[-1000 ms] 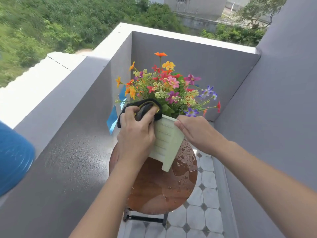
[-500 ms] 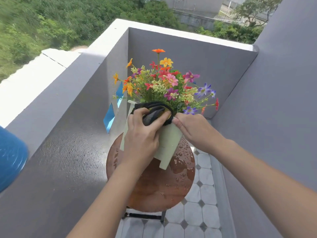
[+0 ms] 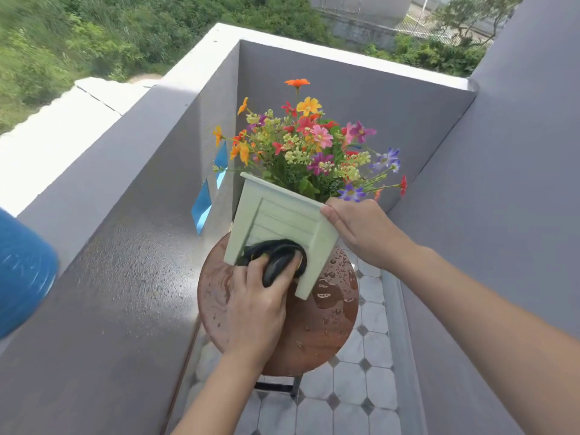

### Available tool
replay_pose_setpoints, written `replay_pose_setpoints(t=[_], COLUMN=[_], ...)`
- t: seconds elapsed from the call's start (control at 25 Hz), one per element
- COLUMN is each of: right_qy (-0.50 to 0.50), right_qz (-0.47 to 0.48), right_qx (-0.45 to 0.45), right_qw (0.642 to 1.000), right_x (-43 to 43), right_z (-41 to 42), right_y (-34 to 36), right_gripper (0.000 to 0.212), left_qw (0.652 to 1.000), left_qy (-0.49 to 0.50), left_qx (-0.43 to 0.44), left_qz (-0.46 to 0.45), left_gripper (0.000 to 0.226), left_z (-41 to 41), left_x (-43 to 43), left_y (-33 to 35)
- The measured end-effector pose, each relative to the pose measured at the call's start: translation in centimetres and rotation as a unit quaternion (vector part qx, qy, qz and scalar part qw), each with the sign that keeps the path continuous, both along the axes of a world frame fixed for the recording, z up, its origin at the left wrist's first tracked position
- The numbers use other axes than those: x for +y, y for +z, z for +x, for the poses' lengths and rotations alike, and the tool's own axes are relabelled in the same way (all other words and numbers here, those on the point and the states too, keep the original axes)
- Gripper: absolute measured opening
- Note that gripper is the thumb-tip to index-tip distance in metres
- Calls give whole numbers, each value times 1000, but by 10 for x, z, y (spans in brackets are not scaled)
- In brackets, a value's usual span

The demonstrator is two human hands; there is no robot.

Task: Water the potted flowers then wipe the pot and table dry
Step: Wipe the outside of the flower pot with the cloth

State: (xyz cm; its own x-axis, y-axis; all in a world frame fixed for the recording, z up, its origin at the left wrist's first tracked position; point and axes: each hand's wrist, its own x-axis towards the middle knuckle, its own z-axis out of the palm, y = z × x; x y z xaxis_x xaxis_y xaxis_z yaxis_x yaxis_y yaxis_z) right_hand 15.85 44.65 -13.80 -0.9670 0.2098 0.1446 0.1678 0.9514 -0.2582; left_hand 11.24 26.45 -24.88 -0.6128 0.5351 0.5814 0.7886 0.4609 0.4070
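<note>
A pale green square pot [image 3: 276, 215] full of colourful flowers [image 3: 310, 146] stands tilted over a small round brown table [image 3: 332, 324]. My left hand [image 3: 254, 306] grips a dark cloth [image 3: 276, 255] and presses it against the lower part of the pot's near side. My right hand [image 3: 361, 227] holds the pot at its right top corner, thumb on the rim. Water drops and small puddles lie on the table top, mostly right of the pot.
Grey balcony walls [image 3: 125, 262] close in on the left, back and right; the left wall is speckled with drops. A blue rounded object [image 3: 22, 271] sits at the far left edge. White floor tiles [image 3: 354, 400] show below the table.
My left hand has slid the cloth from the pot's top rim down to its lower part. The right hand has kept its hold on the right corner.
</note>
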Motion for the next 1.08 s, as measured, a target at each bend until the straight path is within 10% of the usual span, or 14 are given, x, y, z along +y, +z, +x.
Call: replay_pose_setpoints(t=[0.16,0.4,1.08], right_qy=[3,-5,-3], right_qz=[-4,-14,-24], right_qx=[-7,-8,-5], right_qw=[1000,1000,1000], right_x=[1,9,17], right_z=[-1,-4,-7], right_y=[3,2,-1], right_gripper=[37,38,36], left_qw=[995,991,998], left_qy=[65,-129,-54], left_qx=[-56,23,-12], left_qz=[54,-12,-11], left_gripper=[46,34,32], left_z=[-21,-3,6], left_x=[32,2,31], left_y=[43,6,23])
